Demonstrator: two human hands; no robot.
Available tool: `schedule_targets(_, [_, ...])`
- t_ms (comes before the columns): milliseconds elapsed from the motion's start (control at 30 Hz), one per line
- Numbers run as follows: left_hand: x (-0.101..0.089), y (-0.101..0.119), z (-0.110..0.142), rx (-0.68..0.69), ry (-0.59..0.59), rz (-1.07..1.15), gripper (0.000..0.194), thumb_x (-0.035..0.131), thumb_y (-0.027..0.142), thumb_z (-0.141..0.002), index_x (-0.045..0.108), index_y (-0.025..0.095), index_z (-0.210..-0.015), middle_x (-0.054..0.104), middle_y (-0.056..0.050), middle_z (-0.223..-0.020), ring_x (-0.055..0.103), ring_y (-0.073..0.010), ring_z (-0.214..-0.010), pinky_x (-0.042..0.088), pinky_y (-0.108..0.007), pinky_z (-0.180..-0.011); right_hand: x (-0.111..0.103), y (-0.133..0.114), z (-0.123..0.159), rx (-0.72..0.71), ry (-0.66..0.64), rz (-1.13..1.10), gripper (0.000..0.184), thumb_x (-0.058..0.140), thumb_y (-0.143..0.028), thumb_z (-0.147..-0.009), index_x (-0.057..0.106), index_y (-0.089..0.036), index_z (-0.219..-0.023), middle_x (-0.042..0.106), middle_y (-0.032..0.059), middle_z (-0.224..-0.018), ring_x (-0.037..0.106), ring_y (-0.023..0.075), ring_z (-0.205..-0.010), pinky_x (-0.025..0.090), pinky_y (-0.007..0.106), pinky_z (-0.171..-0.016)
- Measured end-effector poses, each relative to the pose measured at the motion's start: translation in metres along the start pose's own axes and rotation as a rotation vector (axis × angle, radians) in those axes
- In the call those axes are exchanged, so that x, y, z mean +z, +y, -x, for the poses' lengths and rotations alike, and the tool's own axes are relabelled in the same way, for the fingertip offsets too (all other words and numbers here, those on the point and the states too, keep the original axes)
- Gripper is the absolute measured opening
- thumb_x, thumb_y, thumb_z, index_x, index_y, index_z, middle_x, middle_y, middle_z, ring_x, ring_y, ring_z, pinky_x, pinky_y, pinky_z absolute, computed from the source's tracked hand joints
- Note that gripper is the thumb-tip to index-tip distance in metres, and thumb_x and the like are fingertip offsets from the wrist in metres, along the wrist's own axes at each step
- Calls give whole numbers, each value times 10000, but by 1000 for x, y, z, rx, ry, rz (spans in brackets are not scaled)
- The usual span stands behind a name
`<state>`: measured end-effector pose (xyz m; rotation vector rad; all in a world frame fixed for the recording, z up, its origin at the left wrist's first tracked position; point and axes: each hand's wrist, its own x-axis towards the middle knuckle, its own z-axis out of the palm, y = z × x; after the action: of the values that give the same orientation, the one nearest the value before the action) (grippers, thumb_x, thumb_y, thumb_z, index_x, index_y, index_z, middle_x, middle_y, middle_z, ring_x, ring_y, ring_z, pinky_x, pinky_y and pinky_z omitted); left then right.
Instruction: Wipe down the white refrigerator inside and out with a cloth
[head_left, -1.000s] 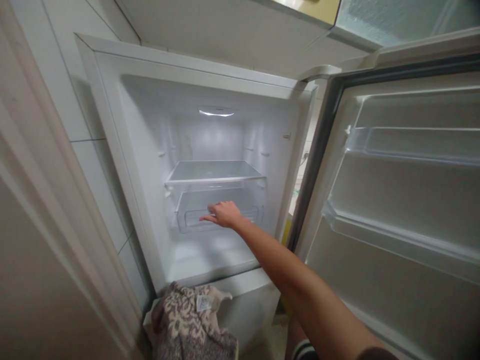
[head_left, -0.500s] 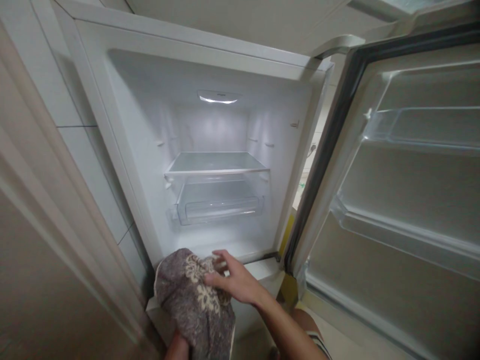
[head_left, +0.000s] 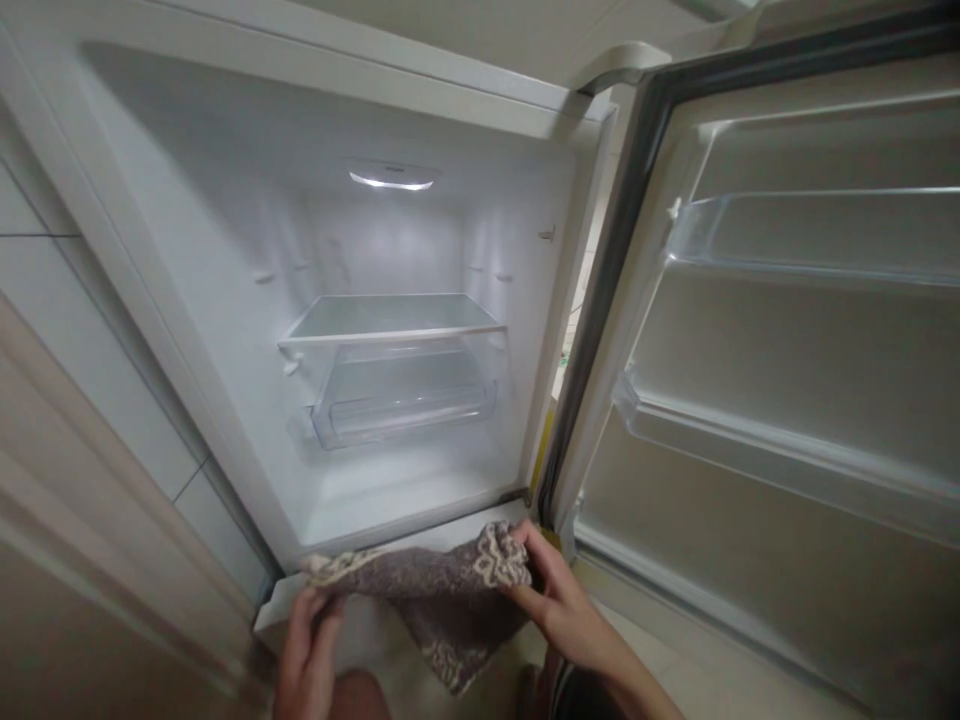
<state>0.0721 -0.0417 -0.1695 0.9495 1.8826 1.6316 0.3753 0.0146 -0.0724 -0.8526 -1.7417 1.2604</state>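
Note:
A brown cloth [head_left: 420, 585] with cream flower patterns stretches between my two hands, in front of the open fridge. At its left end, my left hand [head_left: 306, 640] grips a corner between thumb and fingers. My right hand [head_left: 555, 595] is closed on the bunched right end. A loose corner of the cloth hangs down in the middle. Just beyond it lies the bottom front edge of the fridge compartment [head_left: 405, 490], whose inside is lit.
A glass shelf [head_left: 397, 315] sits above a clear drawer [head_left: 412, 412] inside. On the right the fridge door [head_left: 787, 340] stands wide open, with clear door racks [head_left: 750, 450]. A tiled wall [head_left: 112, 390] is close on the left.
The cloth, earlier hanging bunched over my left hand, is now spread sideways between both hands. My right hand has moved right and closed on it. The view has come nearer the fridge.

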Motion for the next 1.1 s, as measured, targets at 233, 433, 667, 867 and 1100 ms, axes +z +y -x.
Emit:
schedule_targets(233, [22,78,-6,-42,-838,199,750,905,652,-630,735,233,-1228,733,-152,-1336,586,-411,-1374,432,-537,-1215,-7,-73,-49,-419,-514,302,354,532,21,-761,596,-224,-1008,650,23,-1039,561,189,-1035,405,316,-979])
schedule_targets(433, [37,115,3,-93,-817,458,587,926,582,-659,757,205,-1075,764,-87,-1054,702,-298,-1046,576,-418,-963,-25,-113,-59,-344,-455,474,376,617,-28,-759,633,-226,-1078,662,-4,-999,603,172,-943,425,275,-885])
schedule_targets(667, [6,154,-20,309,-442,3,383,785,584,-790,806,206,-855,806,-76,-907,740,-277,-891,613,-353,-827,-44,-73,-44,-81,-344,755,329,937,-382,-681,738,-236,-898,635,-18,-738,582,173,-694,335,254,-617])
schedule_targets(867, [-28,150,-44,346,-112,-203,413,835,629,-663,769,230,-749,759,-12,-702,699,-219,-676,566,-271,-615,-56,-47,-35,-55,-319,747,172,873,-282,-756,728,-231,-679,641,-11,-642,552,144,-612,324,264,-608])
schedule_targets(1100, [-74,154,-70,-130,-291,-31,633,879,757,-515,771,206,-807,819,-73,-793,777,-300,-773,650,-362,-694,-54,-84,-44,21,-354,121,345,785,-520,-868,743,-200,-748,728,44,-920,658,186,-849,487,307,-806])
